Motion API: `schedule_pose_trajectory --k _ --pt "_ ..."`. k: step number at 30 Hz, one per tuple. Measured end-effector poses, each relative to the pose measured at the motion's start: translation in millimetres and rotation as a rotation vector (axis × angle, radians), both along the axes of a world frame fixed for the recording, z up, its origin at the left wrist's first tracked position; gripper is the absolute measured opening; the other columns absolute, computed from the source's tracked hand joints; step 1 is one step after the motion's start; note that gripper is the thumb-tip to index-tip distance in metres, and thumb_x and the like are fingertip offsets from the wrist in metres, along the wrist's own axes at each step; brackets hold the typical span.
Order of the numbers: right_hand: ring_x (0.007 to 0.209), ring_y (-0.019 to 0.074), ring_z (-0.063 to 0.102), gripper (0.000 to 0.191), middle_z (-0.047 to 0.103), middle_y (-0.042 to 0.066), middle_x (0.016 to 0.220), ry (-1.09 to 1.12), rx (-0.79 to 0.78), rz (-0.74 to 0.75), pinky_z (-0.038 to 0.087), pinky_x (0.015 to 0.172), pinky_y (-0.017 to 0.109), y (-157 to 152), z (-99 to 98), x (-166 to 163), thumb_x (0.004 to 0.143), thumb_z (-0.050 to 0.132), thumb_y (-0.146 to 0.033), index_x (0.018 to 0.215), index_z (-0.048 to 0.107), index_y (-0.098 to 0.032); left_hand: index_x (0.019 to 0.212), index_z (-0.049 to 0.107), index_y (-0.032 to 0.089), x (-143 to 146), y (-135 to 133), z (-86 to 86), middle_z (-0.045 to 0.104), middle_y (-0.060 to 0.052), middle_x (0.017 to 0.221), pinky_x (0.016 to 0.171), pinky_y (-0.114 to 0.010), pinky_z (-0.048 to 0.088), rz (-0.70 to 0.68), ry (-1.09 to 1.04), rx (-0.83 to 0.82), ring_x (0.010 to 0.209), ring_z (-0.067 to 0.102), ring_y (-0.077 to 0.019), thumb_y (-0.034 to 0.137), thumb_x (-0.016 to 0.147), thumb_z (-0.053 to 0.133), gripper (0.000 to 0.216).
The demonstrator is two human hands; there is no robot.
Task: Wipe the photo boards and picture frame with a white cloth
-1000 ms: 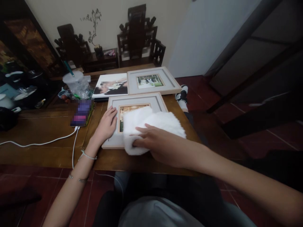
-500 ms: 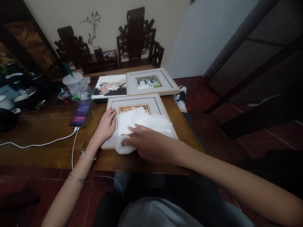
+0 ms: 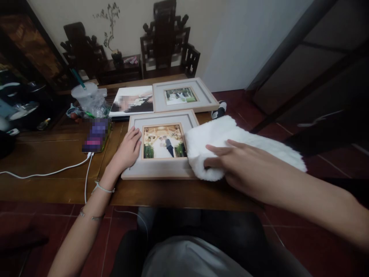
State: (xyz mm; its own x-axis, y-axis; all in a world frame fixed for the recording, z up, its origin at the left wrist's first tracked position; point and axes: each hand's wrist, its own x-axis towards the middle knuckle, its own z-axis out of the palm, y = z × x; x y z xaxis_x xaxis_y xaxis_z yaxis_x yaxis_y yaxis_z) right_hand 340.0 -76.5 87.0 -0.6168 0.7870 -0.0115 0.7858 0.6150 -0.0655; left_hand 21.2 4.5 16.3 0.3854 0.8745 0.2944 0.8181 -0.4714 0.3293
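A light wooden picture frame (image 3: 161, 171) with a grey mat lies flat on the dark wooden table (image 3: 52, 161) in front of me. My left hand (image 3: 127, 150) rests open on the frame's left side, fingers flat on the mat. My right hand (image 3: 239, 165) presses down on a fluffy white cloth (image 3: 213, 132) at the frame's right edge. The cloth hangs past the table's right side. The photo inside the frame is uncovered.
A second framed photo (image 3: 184, 96) and an unframed print (image 3: 132, 100) lie behind. A phone (image 3: 96, 134) with a white charging cable (image 3: 43, 174) sits to the left. A plastic cup and bags (image 3: 88, 100) stand at the back left. Carved dark chairs (image 3: 167, 46) line the wall.
My right hand has swept the white cloth from the frame's centre to its right edge, uncovering the photo. My left hand has stayed on the frame's left side.
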Motion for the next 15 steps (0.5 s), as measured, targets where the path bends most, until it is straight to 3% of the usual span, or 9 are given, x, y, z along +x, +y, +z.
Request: schedule_pose_trajectory --k 3,7,11,13,15 --pt "0.104 0.0363 0.067 0.038 0.074 0.013 0.101 -0.067 0.04 -0.043 0.044 0.1 0.058 22 -3.1 -7 0.07 0.049 -0.001 0.091 0.073 -0.022 0.132 0.057 0.007 0 0 1.0 0.051 -0.019 0.146 0.121 -0.051 0.028 0.001 -0.003 -0.012 0.147 0.034 -0.0292 0.023 0.098 0.038 0.042" --pt "0.119 0.0324 0.06 0.051 0.068 0.014 0.12 -0.123 0.136 -0.088 0.046 0.099 0.054 59 -7.4 -12 0.07 0.044 0.004 0.107 0.07 -0.019 0.132 0.057 0.008 0 0 -0.1 0.053 -0.018 0.145 0.12 -0.05 0.029 0.002 -0.015 -0.002 0.147 0.034 -0.0284 0.023 0.098 0.038 0.042" --pt "0.129 0.0387 0.05 0.055 0.061 0.025 0.129 -0.092 0.259 -0.061 0.046 0.095 0.054 89 0.0 -33 0.074 0.037 0.009 0.121 0.062 -0.005 0.133 0.056 0.006 1 -1 -1.1 0.051 -0.02 0.146 0.12 -0.051 0.03 0.026 -0.034 -0.001 0.146 0.036 -0.0297 0.024 0.098 0.038 0.043" --pt "0.139 0.0403 0.038 0.051 0.052 0.027 0.142 -0.027 0.354 0.012 0.038 0.104 0.059 100 3.6 -57 0.081 0.034 0.008 0.125 0.059 -0.003 0.133 0.056 0.006 1 -2 -0.5 0.051 -0.021 0.146 0.12 -0.052 0.03 0.037 -0.047 -0.006 0.145 0.036 -0.03 0.025 0.098 0.039 0.043" --pt "0.146 0.0375 0.027 0.047 0.041 0.02 0.154 0.013 0.412 0.144 0.025 0.113 0.062 112 2.4 -85 0.09 0.035 0.003 0.129 0.058 -0.008 0.132 0.058 0.008 2 -2 0.8 0.052 -0.019 0.146 0.12 -0.051 0.03 0.041 -0.061 -0.007 0.145 0.037 -0.0297 0.025 0.098 0.041 0.042"
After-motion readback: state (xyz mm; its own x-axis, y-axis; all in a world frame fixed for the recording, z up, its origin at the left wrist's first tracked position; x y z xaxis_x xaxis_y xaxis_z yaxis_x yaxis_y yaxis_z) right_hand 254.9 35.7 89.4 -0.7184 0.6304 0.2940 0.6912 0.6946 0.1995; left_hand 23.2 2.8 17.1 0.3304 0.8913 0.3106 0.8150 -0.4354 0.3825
